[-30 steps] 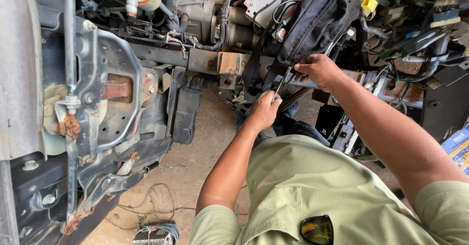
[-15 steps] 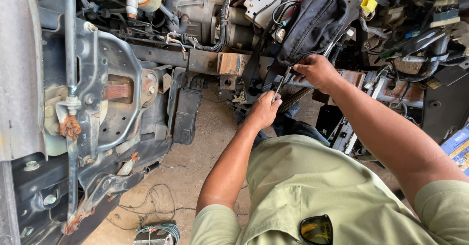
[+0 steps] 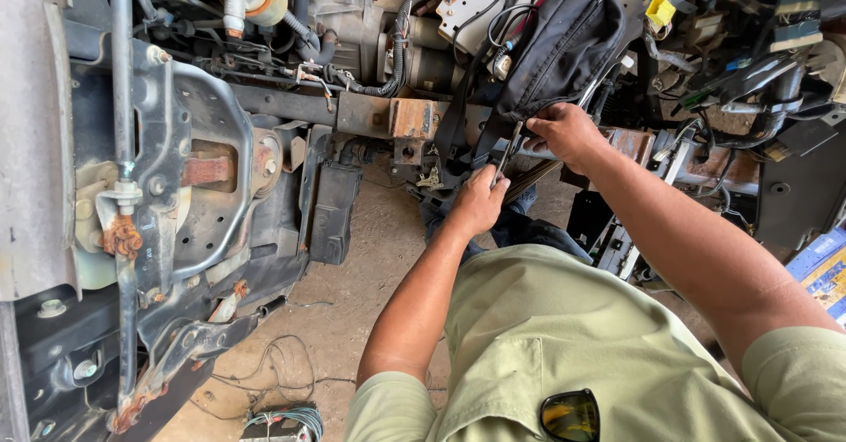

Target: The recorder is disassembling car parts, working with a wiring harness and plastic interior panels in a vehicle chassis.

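My left hand (image 3: 478, 200) is closed around the lower end of a thin metal tool (image 3: 504, 156). My right hand (image 3: 565, 132) grips the tool's upper end just under a black tool bag (image 3: 564, 41). The bag hangs by black straps from the stripped vehicle's frame. Both hands sit close together in front of a rusty cross member (image 3: 388, 116). What the tool's tip touches is hidden by my fingers.
A dark, rusted subframe with a metal rod (image 3: 123, 186) fills the left. Engine parts, hoses and wiring harnesses (image 3: 352, 45) lie above. A yellow connector (image 3: 659, 12) sits at upper right. Loose wires (image 3: 286, 420) lie on the dirt floor. Sunglasses (image 3: 571, 416) hang on my green shirt.
My right hand has shifted slightly left and down toward my left hand along the tool. Nothing else has visibly moved.
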